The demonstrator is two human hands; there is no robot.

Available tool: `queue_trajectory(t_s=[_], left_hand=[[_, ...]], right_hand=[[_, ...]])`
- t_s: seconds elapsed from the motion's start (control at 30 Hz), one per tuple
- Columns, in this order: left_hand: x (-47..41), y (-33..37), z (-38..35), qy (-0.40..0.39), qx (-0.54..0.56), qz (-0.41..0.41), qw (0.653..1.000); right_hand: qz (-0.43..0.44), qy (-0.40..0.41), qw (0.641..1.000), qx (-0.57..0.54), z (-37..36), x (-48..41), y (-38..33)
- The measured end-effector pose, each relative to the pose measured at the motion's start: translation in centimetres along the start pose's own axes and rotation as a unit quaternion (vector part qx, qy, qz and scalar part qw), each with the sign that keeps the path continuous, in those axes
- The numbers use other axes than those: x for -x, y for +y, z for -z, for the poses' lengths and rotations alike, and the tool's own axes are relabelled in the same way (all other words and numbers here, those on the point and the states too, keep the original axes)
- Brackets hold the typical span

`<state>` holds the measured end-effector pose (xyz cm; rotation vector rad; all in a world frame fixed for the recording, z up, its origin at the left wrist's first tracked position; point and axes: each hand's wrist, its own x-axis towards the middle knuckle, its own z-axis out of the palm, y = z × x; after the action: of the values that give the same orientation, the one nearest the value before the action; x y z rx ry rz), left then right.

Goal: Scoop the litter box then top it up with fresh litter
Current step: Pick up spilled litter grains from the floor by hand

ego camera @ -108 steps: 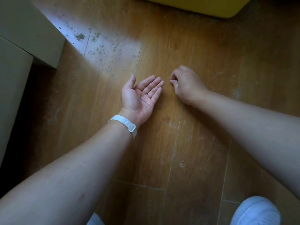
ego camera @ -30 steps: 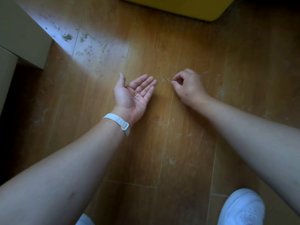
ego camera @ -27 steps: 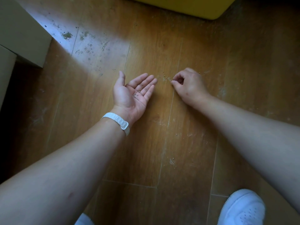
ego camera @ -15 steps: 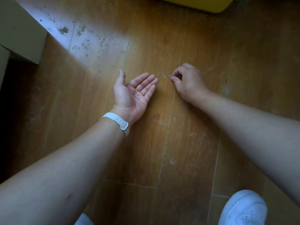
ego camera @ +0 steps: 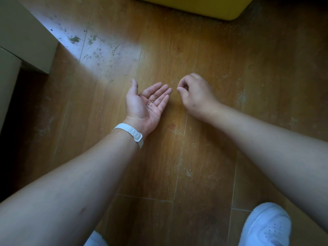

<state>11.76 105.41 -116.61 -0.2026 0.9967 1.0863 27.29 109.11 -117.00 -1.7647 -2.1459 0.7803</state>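
My left hand lies palm up on the wooden floor, fingers straight, with a few small dark litter grains in the palm. Just to its right, my right hand is knuckles up with the fingers curled and thumb and forefinger pinched together near the left fingertips. What the pinch holds is too small to see. Tiny spilled grains dot the floor beside it. The yellow litter box shows only its near edge at the top.
A beige box or cabinet fills the upper left corner. Greenish specks lie in the sunlit patch near it. My white shoes are at the bottom edge.
My right hand has drawn back from the floor grains and moved slightly toward the left fingertips. The left palm has stayed put.
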Motion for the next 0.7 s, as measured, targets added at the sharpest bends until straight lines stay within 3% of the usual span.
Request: queue_trajectory(t_s=[0.3,0.5,0.6,0.7], left_hand=[[1.2,-0.3,-0.7,-0.025,0.017,0.025,0.999],[1.7,0.4,0.2,-0.02,0.011,0.01,1.0],[2.0,0.7,0.5,-0.017,0.003,0.007,1.0],[2.1,1.0,0.4,-0.02,0.006,0.002,1.0]], right_hand=[[0.1,-0.019,0.988,-0.118,-1.1,4.4,-4.8],[0.023,0.065,0.995,-0.079,0.1,2.2,-1.9],[-0.085,0.065,0.993,-0.047,0.5,0.2,1.0],[-0.094,0.035,0.995,-0.003,0.7,-0.8,2.6]])
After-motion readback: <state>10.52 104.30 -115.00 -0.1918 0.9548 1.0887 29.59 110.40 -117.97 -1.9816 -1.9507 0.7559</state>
